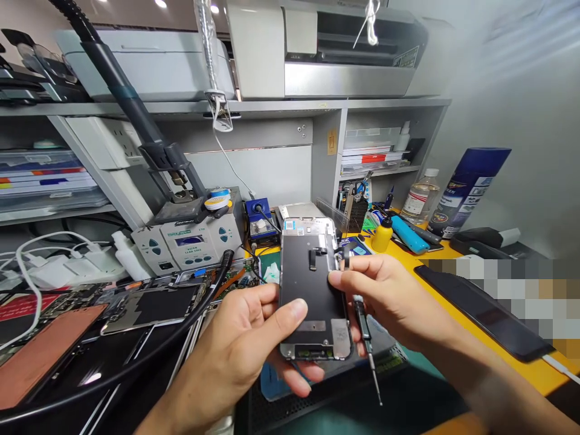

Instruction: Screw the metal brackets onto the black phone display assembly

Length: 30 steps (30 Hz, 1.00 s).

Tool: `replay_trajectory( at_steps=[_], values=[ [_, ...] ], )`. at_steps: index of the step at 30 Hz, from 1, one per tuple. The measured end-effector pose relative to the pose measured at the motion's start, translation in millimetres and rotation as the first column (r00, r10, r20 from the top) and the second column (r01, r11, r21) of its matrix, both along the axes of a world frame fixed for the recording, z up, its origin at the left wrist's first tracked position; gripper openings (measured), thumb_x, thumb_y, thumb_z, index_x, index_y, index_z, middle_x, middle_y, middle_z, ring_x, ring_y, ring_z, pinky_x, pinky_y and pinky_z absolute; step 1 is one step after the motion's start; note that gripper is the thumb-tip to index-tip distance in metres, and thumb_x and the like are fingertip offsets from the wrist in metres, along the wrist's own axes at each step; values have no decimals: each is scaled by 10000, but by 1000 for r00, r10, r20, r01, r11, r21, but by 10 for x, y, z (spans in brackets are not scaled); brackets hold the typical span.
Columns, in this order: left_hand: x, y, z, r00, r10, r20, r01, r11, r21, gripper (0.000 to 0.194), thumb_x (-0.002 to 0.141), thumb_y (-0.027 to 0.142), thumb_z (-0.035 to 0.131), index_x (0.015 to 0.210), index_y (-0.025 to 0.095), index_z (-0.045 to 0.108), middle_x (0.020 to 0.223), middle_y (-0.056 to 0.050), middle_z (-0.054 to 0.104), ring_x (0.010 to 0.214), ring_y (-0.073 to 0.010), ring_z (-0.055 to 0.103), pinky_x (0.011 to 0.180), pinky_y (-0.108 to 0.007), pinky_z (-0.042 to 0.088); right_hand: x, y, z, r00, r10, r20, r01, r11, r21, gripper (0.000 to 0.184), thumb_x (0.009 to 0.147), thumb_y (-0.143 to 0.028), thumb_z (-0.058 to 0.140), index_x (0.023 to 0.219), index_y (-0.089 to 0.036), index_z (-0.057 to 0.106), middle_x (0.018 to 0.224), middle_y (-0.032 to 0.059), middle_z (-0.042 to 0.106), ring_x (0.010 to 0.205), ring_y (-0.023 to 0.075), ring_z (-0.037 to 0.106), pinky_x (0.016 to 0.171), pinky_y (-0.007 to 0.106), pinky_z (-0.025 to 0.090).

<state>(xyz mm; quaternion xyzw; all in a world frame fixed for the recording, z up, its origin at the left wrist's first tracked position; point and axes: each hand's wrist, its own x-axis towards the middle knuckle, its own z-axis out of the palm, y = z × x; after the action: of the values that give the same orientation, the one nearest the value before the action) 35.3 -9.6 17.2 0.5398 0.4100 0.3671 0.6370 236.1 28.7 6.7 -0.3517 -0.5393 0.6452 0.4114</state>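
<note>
My left hand [247,335] is closed around the lower left of a phone screen assembly [301,284], thumb on its dark back and fingers underneath. The assembly is tilted upright, with a metal plate at its top and a small black flex cable near its upper right. My right hand [380,287] pinches at the assembly's right edge, thumb and index finger beside the cable. Its lower fingers also hold a slim screwdriver [365,329], tip pointing down toward the mat. What lies between the right thumb and index finger is partly hidden.
A soldering and hot-air station [188,244] stands behind on the left, its black hose [181,338] crossing the foreground. Phone parts [149,308] cover the left bench. At right are a yellow bottle [383,235], a blue spray can [471,190] and a black phone [480,311] on a cable.
</note>
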Motion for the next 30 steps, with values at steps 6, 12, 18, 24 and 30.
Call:
replay_trajectory(
  at_steps=[6, 12, 18, 24, 30],
  values=[
    [-54, 9, -27, 994, -41, -100, 41, 999, 2, 376, 901, 461, 605, 784, 111, 675, 595, -124, 750, 464, -179, 696, 448, -213, 529, 70, 14, 12, 1000, 2, 10, -2, 1000, -11, 287, 776, -327, 781, 627, -188, 579, 464, -25, 613, 339, 156, 580, 306, 253, 524],
    [-85, -14, -56, 994, -60, -91, 57, 998, -39, 340, 925, 438, 562, 742, 153, 575, 584, -149, 760, 447, -202, 710, 407, -185, 472, 60, 9, 19, 999, -15, 43, 15, 1000, -3, 280, 771, -292, 774, 620, -185, 564, 468, -43, 598, 325, 145, 573, 300, 235, 512],
    [-87, -19, -31, 991, -84, -104, 82, 996, -20, 329, 962, 408, 501, 774, 146, 568, 644, -184, 773, 482, -205, 733, 419, -164, 464, 59, 5, 18, 998, -25, 53, 25, 1000, 5, 260, 775, -273, 761, 626, -182, 570, 470, -39, 607, 320, 142, 563, 302, 245, 524],
    [-77, -19, -5, 985, -97, -144, 97, 995, -7, 328, 977, 399, 456, 803, 143, 564, 678, -216, 773, 520, -231, 750, 430, -175, 473, 51, 19, 2, 999, -17, 31, 17, 1000, -15, 253, 768, -246, 762, 618, -178, 570, 460, -42, 599, 323, 138, 561, 293, 240, 524],
    [-80, -25, -23, 990, -92, -105, 89, 995, -38, 322, 972, 399, 475, 790, 147, 559, 665, -208, 772, 521, -226, 749, 437, -177, 463, 55, 32, -2, 999, -19, 28, 20, 999, -31, 263, 757, -239, 771, 613, -178, 560, 456, -44, 599, 319, 137, 562, 287, 234, 523]
  ],
)
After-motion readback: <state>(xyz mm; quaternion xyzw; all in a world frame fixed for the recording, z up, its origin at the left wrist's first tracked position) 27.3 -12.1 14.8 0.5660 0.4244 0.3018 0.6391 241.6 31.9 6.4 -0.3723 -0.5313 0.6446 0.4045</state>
